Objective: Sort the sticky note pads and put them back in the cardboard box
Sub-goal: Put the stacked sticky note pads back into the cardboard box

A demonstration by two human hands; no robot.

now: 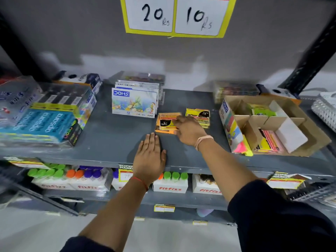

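Sticky note pads on grey shelf

Orange pad flat mid-shelf; yellow pad beside it; cardboard box right, holding pads.

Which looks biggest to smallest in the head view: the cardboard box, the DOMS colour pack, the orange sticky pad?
1. cardboard box
2. DOMS colour pack
3. orange sticky pad, partly covered by the right hand

All lie at similar depth, so the order seems safe.
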